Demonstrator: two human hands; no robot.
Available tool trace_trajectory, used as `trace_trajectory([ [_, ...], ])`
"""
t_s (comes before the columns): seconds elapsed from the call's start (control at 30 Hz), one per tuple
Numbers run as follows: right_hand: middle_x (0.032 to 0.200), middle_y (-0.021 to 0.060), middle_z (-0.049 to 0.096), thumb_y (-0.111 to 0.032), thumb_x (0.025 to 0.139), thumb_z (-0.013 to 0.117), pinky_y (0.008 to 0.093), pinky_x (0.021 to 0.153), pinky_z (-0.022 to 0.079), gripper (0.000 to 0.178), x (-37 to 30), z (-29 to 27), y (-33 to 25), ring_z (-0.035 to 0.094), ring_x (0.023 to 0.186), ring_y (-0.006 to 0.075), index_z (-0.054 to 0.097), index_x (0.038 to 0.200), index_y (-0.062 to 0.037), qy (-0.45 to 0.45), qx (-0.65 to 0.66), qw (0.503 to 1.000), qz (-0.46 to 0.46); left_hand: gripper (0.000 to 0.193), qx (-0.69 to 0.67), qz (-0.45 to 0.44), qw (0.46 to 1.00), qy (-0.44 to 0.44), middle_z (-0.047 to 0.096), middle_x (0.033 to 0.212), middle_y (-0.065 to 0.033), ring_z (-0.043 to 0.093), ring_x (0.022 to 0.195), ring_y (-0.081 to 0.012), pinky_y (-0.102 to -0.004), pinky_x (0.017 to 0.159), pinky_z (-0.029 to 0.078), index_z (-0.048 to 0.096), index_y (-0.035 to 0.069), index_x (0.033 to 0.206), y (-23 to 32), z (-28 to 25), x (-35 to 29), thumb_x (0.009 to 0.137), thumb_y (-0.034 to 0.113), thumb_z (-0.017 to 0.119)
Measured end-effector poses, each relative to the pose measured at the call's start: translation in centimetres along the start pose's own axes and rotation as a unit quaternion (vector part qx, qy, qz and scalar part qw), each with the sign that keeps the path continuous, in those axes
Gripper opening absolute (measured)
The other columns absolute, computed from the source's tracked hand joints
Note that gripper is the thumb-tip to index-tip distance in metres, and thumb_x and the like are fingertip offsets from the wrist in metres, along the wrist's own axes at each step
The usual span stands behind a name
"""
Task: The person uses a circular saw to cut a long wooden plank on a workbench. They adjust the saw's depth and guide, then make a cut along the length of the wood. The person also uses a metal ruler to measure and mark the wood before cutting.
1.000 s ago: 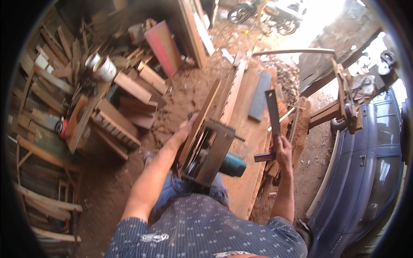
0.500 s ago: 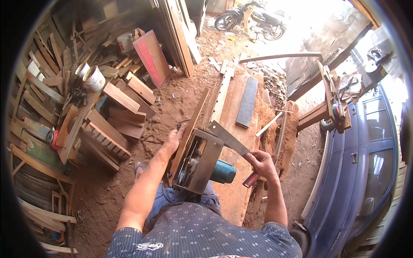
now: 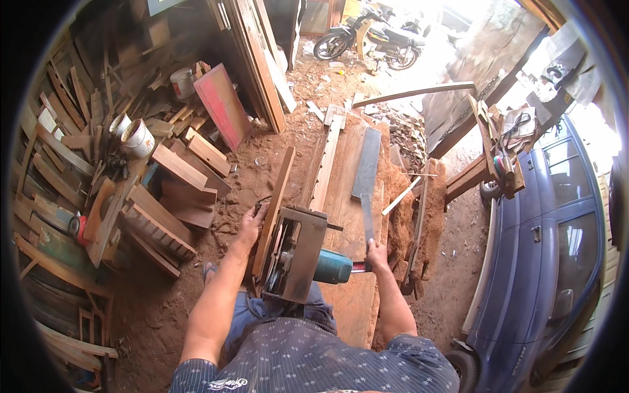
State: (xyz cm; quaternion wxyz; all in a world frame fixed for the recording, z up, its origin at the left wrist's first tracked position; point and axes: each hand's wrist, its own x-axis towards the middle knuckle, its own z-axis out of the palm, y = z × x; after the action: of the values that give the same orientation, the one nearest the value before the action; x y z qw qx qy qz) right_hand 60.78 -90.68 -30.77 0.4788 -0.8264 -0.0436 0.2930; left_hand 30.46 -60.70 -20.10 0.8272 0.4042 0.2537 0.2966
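Note:
A circular saw with a teal motor housing [image 3: 333,266] and a bare metal base plate [image 3: 308,249] sits on its side in front of my body. Along the saw's left side stands a narrow wooden board [image 3: 278,200]. My left hand [image 3: 251,226] grips that board's outer side, its fingertips partly hidden near a thin dark rod. My right hand [image 3: 377,254] is closed on a try square [image 3: 367,219], just right of the motor. The square's steel blade points away from me, and its red handle shows partly beside the motor.
A plank workbench [image 3: 350,304] dusted with sawdust carries a dark grey board [image 3: 368,160] and a notched wooden strip [image 3: 326,157]. Wood offcuts [image 3: 180,167] and white buckets [image 3: 137,138] crowd the left. A blue car [image 3: 524,262] stands right; a motorcycle [image 3: 367,39] is beyond.
My right hand has drawn the try square away from the saw's plate, toward the right and nearer me; its blade has swung to point forward. My left hand remains on the board.

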Motion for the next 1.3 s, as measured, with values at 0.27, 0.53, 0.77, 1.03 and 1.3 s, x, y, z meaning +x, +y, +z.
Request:
trace_trajectory([
  [0.27, 0.11, 0.0177, 0.071, -0.03, 0.097, 0.061, 0.041, 0.094, 0.051, 0.041, -1.2, 5.2, 1.5, 0.067, 0.102, 0.0313, 0.064, 0.123, 0.0016, 0.072, -0.357, 0.908, -0.207, 0.027, 0.026, 0.012, 0.999, 0.019, 0.069, 0.091, 0.0049, 0.062, 0.073, -0.0043, -0.0209, 0.063, 0.05, 0.068, 0.012, 0.111, 0.1, -0.9, -0.6, 0.1, 0.036, 0.063],
  [0.53, 0.1, 0.0107, 0.07, -0.026, 0.103, 0.057, 0.031, 0.076, 0.055, 0.032, -6.6, 6.8, -13.5, 0.066, 0.084, 0.0179, 0.063, 0.117, 0.0015, -0.558, 0.366, 0.744, 0.046, 0.031, 0.024, -0.006, 1.0, 0.004, 0.069, 0.094, 0.0042, 0.063, 0.078, -0.0048, -0.0214, 0.067, 0.051, 0.067, 0.011, 0.118, 0.3, -0.8, -0.9, 0.102, 0.036, 0.06],
  [0.77, 0.098, 0.0052, 0.07, -0.023, 0.101, 0.06, 0.0238, 0.069, 0.055, 0.026, -5.9, 8.6, -12.5, 0.066, 0.076, 0.0123, 0.063, 0.115, -0.0018, -0.553, 0.369, 0.743, 0.083, 0.032, -0.009, -0.001, 0.999, -0.032, 0.07, 0.095, 0.0027, 0.064, 0.075, -0.0063, -0.0231, 0.065, 0.052, 0.065, 0.01, 0.121, -0.3, -1.5, -0.5, 0.101, 0.036, 0.06],
  [1.03, 0.111, 0.0048, 0.069, -0.023, 0.099, 0.062, 0.0267, 0.079, 0.054, 0.034, -6.0, 8.9, -12.3, 0.067, 0.091, 0.0129, 0.06, 0.128, -0.0042, -0.55, 0.376, 0.744, 0.048, 0.028, 0.044, 0.009, 0.999, -0.009, 0.069, 0.094, 0.0044, 0.063, 0.079, -0.0041, -0.0217, 0.067, 0.051, 0.067, 0.012, 0.116, 0.0, -0.6, -0.6, 0.102, 0.035, 0.061],
  [1.3, 0.118, 0.0087, 0.067, -0.004, 0.091, 0.069, 0.0298, 0.081, 0.055, 0.048, -6.2, 8.5, -11.3, 0.067, 0.096, 0.0166, 0.053, 0.137, -0.0015, -0.546, 0.41, 0.73, 0.021, 0.026, 0.006, -0.01, 1.0, -0.024, 0.069, 0.092, 0.0046, 0.064, 0.078, -0.0051, -0.0215, 0.067, 0.051, 0.068, 0.012, 0.114, -0.1, -0.2, -0.3, 0.102, 0.035, 0.061],
])
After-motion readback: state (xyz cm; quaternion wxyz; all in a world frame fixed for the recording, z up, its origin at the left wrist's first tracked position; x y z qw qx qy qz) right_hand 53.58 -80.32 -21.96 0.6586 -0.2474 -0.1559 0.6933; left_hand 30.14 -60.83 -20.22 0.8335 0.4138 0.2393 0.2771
